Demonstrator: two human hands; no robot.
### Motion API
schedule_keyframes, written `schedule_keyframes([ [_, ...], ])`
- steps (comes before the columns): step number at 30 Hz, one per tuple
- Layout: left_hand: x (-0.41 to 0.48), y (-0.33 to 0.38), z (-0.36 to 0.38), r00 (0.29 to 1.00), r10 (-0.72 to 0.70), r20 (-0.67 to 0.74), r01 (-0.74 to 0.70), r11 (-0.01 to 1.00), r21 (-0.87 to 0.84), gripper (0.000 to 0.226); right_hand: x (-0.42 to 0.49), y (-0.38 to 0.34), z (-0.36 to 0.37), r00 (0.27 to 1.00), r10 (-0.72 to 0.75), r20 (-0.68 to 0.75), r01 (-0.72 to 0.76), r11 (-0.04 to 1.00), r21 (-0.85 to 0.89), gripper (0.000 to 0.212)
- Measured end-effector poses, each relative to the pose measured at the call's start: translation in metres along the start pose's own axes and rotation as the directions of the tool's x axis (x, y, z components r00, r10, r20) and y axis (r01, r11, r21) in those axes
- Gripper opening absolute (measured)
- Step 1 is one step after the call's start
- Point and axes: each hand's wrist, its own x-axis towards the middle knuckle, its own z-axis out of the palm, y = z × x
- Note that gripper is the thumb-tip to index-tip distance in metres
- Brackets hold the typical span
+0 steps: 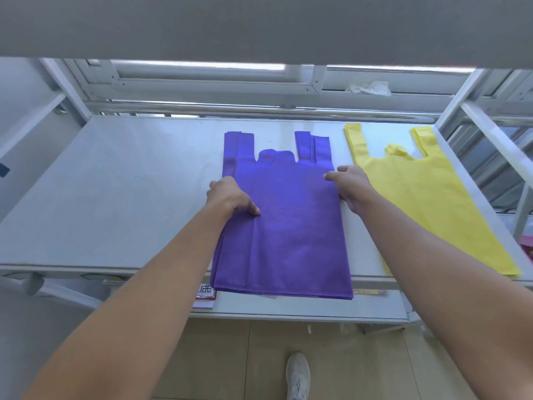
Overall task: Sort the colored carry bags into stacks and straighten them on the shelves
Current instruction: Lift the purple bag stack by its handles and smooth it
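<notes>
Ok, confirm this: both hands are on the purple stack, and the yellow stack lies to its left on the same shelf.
Wrong on one point: the head view shows the yellow stack to the right of the purple stack, not its left. The rest holds: the left hand and right hand are on the purple stack, and both stacks lie on the same shelf.

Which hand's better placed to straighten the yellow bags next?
Probably the right hand: it touches the purple stack at its right edge, beside the yellow bags. The left hand holds the opposite edge.
</notes>
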Motion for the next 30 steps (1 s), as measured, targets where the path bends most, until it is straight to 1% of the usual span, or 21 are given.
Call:
schedule_keyframes([
  [1, 0.001, 0.002, 0.001, 1.0, 0.007, -0.002, -0.007, 1.0, -0.008, 0.081, 0.006, 0.0, 0.0, 1.0, 0.01, 0.006, -0.01, 1.0, 0.017, 0.072],
  [2, 0.002, 0.004, 0.003, 1.0, 0.009, -0.004, -0.01, 1.0, -0.024, 0.081, 0.008, -0.001, 0.001, 1.0, 0.021, 0.011, -0.022, 0.999, 0.037, 0.061],
  [4, 0.002, 0.007, 0.005, 1.0, 0.006, -0.012, -0.007, 0.995, -0.095, 0.094, 0.011, -0.005, 0.003, 0.999, 0.033, 0.03, -0.035, 0.999, 0.037, 0.024],
  [5, 0.003, 0.008, 0.006, 1.0, 0.004, -0.016, -0.007, 0.99, -0.139, 0.102, 0.013, -0.005, 0.004, 0.999, 0.039, 0.037, -0.04, 0.999, 0.015, 0.012],
  [6, 0.005, 0.009, 0.006, 1.0, 0.0, -0.017, -0.003, 0.982, -0.188, 0.105, 0.014, -0.007, 0.004, 0.998, 0.042, 0.04, -0.042, 0.999, -0.002, 0.011],
  [7, 0.007, 0.01, 0.003, 1.0, -0.002, -0.012, -0.001, 0.975, -0.222, 0.101, 0.016, -0.008, 0.004, 0.998, 0.045, 0.043, -0.045, 0.999, -0.011, 0.012],
  [8, 0.012, 0.01, 0.0, 1.0, -0.007, -0.006, 0.005, 0.963, -0.268, 0.091, 0.017, -0.01, 0.005, 0.998, 0.047, 0.045, -0.046, 0.999, -0.021, 0.014],
  [10, 0.022, 0.013, -0.007, 1.0, 0.013, 0.003, -0.011, 0.919, -0.395, 0.056, 0.02, -0.011, 0.007, 0.997, 0.045, 0.056, -0.044, 0.999, -0.032, 0.015],
  [11, 0.024, 0.017, -0.009, 1.0, 0.028, 0.004, -0.023, 0.887, -0.461, 0.047, 0.021, -0.011, 0.008, 0.998, 0.033, 0.054, -0.031, 0.999, -0.031, 0.013],
  [12, 0.027, 0.021, -0.011, 0.999, 0.04, 0.0, -0.034, 0.856, -0.515, 0.044, 0.021, -0.011, 0.009, 0.999, 0.011, 0.047, -0.01, 0.999, -0.031, 0.009],
  [13, 0.03, 0.025, -0.014, 0.998, 0.056, -0.01, -0.052, 0.832, -0.553, 0.047, 0.023, -0.011, 0.011, 0.999, -0.016, 0.04, 0.018, 0.999, -0.033, 0.005],
  [14, 0.035, 0.029, -0.017, 0.997, 0.077, -0.011, -0.069, 0.81, -0.582, 0.043, 0.025, -0.011, 0.012, 0.998, -0.045, 0.035, 0.046, 0.998, -0.035, 0.003],
  [15, 0.04, 0.033, -0.02, 0.995, 0.101, -0.016, -0.09, 0.787, -0.61, 0.037, 0.028, -0.012, 0.013, 0.997, -0.069, 0.034, 0.07, 0.997, -0.03, 0.004],
  [16, 0.045, 0.035, -0.022, 0.992, 0.126, -0.021, -0.111, 0.769, -0.629, 0.038, 0.03, -0.013, 0.014, 0.995, -0.09, 0.039, 0.091, 0.996, -0.015, 0.007],
  [18, 0.056, 0.038, -0.024, 0.983, 0.177, -0.039, -0.164, 0.777, -0.607, 0.055, 0.037, -0.016, 0.015, 0.991, -0.124, 0.049, 0.122, 0.992, 0.032, 0.019],
  [19, 0.062, 0.037, -0.024, 0.975, 0.215, -0.054, -0.206, 0.79, -0.578, 0.053, 0.04, -0.017, 0.016, 0.99, -0.134, 0.049, 0.131, 0.99, 0.057, 0.022],
  [20, 0.065, 0.036, -0.024, 0.965, 0.254, -0.056, -0.242, 0.793, -0.56, 0.045, 0.043, -0.018, 0.016, 0.989, -0.14, 0.048, 0.135, 0.988, 0.08, 0.023],
  [22, 0.069, 0.032, -0.021, 0.941, 0.337, -0.021, -0.284, 0.755, -0.591, 0.033, 0.047, -0.018, 0.015, 0.991, -0.128, 0.043, 0.122, 0.985, 0.121, 0.025],
  [23, 0.071, 0.029, -0.018, 0.928, 0.372, -0.007, -0.294, 0.721, -0.628, 0.032, 0.049, -0.017, 0.014, 0.993, -0.113, 0.045, 0.105, 0.984, 0.144, 0.027],
  [25, 0.068, 0.024, -0.015, 0.912, 0.411, -0.017, -0.313, 0.667, -0.677, 0.036, 0.054, -0.015, 0.011, 0.995, -0.077, 0.059, 0.063, 0.976, 0.208, 0.03],
  [30, 0.068, 0.013, -0.015, 0.907, 0.42, -0.021, -0.28, 0.566, -0.775, 0.046, 0.055, -0.011, 0.005, 0.993, -0.042, 0.112, -0.003, 0.928, 0.372, 0.033],
])
